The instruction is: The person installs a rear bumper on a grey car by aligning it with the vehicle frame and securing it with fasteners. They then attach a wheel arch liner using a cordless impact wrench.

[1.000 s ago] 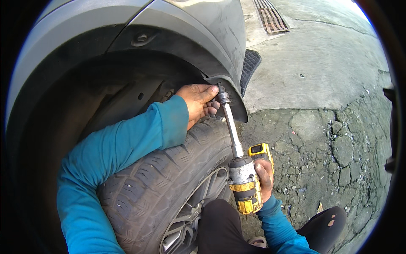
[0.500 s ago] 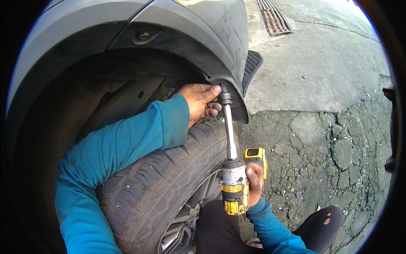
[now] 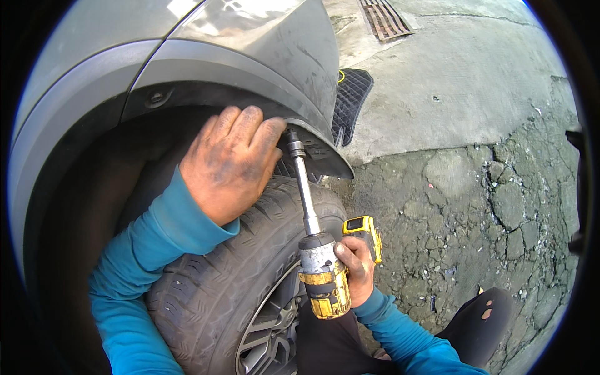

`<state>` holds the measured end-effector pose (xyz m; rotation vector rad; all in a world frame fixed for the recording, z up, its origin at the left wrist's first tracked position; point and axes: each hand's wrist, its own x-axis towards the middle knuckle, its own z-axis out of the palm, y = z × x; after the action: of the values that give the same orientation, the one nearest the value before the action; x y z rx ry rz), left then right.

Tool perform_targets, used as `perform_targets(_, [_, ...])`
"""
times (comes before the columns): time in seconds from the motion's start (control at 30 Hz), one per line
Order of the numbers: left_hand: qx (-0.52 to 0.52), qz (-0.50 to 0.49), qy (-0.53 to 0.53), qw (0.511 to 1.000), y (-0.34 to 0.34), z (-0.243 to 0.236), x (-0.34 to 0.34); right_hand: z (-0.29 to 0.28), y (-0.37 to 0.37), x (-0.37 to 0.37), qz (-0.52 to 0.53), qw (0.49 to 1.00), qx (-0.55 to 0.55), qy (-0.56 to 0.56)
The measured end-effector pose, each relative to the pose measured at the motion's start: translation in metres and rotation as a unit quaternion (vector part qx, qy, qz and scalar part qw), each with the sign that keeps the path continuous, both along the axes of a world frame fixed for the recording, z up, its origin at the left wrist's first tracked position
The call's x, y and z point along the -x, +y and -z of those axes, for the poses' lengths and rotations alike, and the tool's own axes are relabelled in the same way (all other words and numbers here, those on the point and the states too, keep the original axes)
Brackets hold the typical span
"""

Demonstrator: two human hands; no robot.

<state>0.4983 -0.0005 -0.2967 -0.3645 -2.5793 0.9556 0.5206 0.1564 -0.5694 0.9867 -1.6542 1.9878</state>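
Observation:
A yellow, black and grey cordless impact wrench [image 3: 324, 284] is gripped by its handle in my right hand [image 3: 356, 265]. From its nose, a long silver extension [image 3: 305, 194] carries a dark socket [image 3: 295, 145] up to the inner edge of the black mud flap [image 3: 325, 155]. My left hand [image 3: 231, 162] is above the tyre [image 3: 219, 281], back of the hand up and fingers bent together at the lip of the wheel arch [image 3: 206, 94]. Its index finger ends close beside the socket. The fingertips and thumb are hidden, so what they hold cannot be made out.
The grey car body [image 3: 250, 37] curves over the wheel. A black quilted mat [image 3: 352, 103] lies on the ground behind the flap. Cracked, broken paving [image 3: 462, 219] spreads to the right, with a rusty metal drain grate [image 3: 384, 17] farther off.
My left hand has turned from a pinch beside the socket to back-up over the arch lip. In the picture, the wrench and flap have shifted left as the view moved.

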Motion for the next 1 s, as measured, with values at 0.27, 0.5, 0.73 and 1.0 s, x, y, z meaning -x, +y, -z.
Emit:
perform_targets(0.27, [0.325, 0.182, 0.188, 0.909, -0.044, 0.026, 0.060, -0.003, 0.010, 0.004, -0.014, 0.999, -0.019, -0.021])
perform_targets(0.5, [0.324, 0.234, 0.180, 0.899, -0.058, 0.023, 0.065, 0.003, -0.002, -0.001, -0.026, 0.999, -0.005, -0.037])
perform_targets(0.73, [0.318, 0.241, 0.168, 0.902, -0.062, 0.019, 0.069, 0.002, -0.012, -0.012, -0.035, 0.996, 0.044, -0.070])
perform_targets(1.0, [0.305, 0.248, 0.180, 0.902, -0.062, 0.022, 0.065, -0.008, -0.004, -0.002, -0.014, 0.999, 0.028, -0.044])
